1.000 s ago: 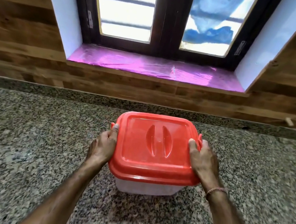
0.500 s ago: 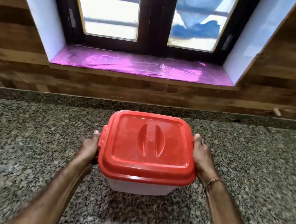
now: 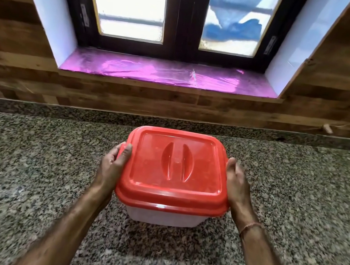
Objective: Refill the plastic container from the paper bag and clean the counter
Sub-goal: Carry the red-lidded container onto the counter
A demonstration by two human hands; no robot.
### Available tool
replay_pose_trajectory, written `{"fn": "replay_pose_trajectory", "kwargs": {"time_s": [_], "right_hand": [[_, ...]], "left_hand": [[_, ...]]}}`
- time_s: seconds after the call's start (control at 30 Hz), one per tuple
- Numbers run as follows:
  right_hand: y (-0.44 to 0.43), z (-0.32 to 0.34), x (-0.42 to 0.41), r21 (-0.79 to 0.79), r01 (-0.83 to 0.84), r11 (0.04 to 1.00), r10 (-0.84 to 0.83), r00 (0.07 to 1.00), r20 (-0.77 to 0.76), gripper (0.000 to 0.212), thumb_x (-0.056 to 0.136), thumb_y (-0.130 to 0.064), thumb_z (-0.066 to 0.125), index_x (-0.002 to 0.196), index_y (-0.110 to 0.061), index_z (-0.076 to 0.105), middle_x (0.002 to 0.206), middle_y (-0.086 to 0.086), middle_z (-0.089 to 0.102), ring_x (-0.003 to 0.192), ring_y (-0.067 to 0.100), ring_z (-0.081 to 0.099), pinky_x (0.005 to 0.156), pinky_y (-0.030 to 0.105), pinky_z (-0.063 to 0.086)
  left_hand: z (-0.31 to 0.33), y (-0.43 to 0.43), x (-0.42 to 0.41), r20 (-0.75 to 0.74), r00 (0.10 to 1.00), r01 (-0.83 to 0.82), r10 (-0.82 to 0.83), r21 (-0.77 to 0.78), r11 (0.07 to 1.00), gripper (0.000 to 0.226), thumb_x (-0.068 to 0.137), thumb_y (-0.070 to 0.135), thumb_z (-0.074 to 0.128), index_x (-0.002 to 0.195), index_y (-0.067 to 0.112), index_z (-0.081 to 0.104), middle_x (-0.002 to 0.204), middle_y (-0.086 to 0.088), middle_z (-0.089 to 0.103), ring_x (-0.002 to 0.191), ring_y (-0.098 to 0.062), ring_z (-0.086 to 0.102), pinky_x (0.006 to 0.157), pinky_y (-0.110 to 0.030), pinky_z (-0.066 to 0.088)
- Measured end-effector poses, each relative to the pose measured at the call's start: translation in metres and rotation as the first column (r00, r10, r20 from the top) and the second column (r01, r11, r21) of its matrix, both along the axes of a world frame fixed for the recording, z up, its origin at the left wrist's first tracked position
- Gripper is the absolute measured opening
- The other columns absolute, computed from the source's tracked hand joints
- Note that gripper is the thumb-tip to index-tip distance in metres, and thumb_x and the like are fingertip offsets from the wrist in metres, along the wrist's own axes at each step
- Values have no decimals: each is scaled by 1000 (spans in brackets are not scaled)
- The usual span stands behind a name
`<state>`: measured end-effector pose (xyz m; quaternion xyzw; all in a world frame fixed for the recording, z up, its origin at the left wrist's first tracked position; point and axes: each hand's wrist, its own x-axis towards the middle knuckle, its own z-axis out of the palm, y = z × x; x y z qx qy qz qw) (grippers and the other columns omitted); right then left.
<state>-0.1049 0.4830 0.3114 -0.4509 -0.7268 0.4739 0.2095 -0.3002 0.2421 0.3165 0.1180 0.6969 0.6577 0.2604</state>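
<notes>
Plastic container (image 3: 166, 218) upright on the granite counter (image 3: 32, 158), just short of the low granite backsplash, centred below the window sill (image 3: 168, 73). Red lid (image 3: 175, 172) seated on top, its moulded handle (image 3: 175, 164) running toward and away from the viewer; no clear long axis, roughly square. Translucent white walls, contents not discernible. Left hand (image 3: 113, 164) flat against the lid's left edge, thumb on the rim, fingers together. Right hand (image 3: 237, 185) alongside the right edge, fingers together; contact uncertain. Thread bracelet (image 3: 250, 226) at the right wrist.
</notes>
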Motion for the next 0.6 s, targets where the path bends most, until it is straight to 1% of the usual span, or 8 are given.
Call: {"fn": "replay_pose_trajectory", "kwargs": {"time_s": [0.1, 0.17, 0.23, 0.3, 0.37, 0.43, 0.53, 0.6], "right_hand": [[-7, -2, 5, -214, -124, 969, 116, 992, -52, 79, 84, -88, 37, 142, -36, 52, 140, 16, 60, 109, 33, 73, 81, 56, 63], [-8, 2, 6, -324, -167, 931, 135, 984, -118, 77, 84, -85, 46, 144, -37, 50, 141, 18, 60, 108, 32, 74, 82, 53, 63], [-18, 14, 7, -325, -180, 929, 134, 978, -158, 49, 92, -71, 48, 132, -43, 42, 114, 9, 71, 92, 22, 79, 75, 43, 65], [-23, 15, 8, -298, -169, 940, 115, 975, -191, 56, 89, -67, 48, 136, -42, 32, 103, 2, 71, 84, 16, 79, 69, 38, 65], [-28, 16, 7, -302, -184, 936, 116, 966, -230, 86, 80, -78, 55, 150, -34, 33, 114, 9, 72, 91, 23, 79, 75, 47, 65], [-32, 14, 7, -288, -204, 936, 134, 961, -243, 102, 73, -84, 59, 155, -31, 31, 124, 14, 71, 94, 26, 79, 78, 53, 64], [-36, 12, 5, -278, -187, 942, 118, 961, -249, 99, 77, -79, 59, 159, -33, 26, 135, 12, 66, 101, 25, 77, 81, 53, 64], [-37, 11, 4, -247, -165, 955, 105, 965, -240, 103, 75, -85, 58, 159, -36, 24, 141, 9, 62, 109, 26, 74, 85, 53, 63]], "left_hand": [[3, -2, 0, 56, 997, 53, -55, 36, 998, 48, 101, 48, 52, 134, 14, 54, 109, -19, 75, 86, -34, 77, 63, -39, 63], [3, -4, -2, 67, 996, 55, -57, 29, 998, 52, 99, 50, 55, 135, 14, 52, 111, -19, 74, 88, -35, 77, 67, -42, 64], [1, -6, -4, 63, 997, 35, -37, 24, 999, 58, 97, 51, 58, 142, 15, 48, 114, -19, 73, 89, -35, 77, 69, -44, 64], [1, -7, -4, 49, 999, 9, -10, 14, 1000, 72, 94, 52, 62, 154, 21, 36, 125, -15, 68, 93, -32, 77, 69, -43, 64], [2, -8, -1, 22, 1000, -18, 18, 0, 1000, 83, 93, 51, 64, 160, 25, 24, 136, -8, 59, 97, -24, 74, 68, -36, 63], [4, -10, 2, -6, 999, -33, 33, 9, 999, 85, 93, 48, 64, 162, 26, 20, 140, -7, 54, 98, -17, 71, 66, -30, 62], [3, -17, 1, -34, 998, -49, 50, 19, 999, 85, 93, 47, 66, 161, 25, 21, 147, -12, 52, 102, -16, 70, 69, -32, 63], [5, -20, 1, -43, 997, -60, 61, 28, 998, 86, 91, 48, 68, 161, 25, 23, 146, -12, 54, 105, -20, 70, 74, -37, 64]]}}
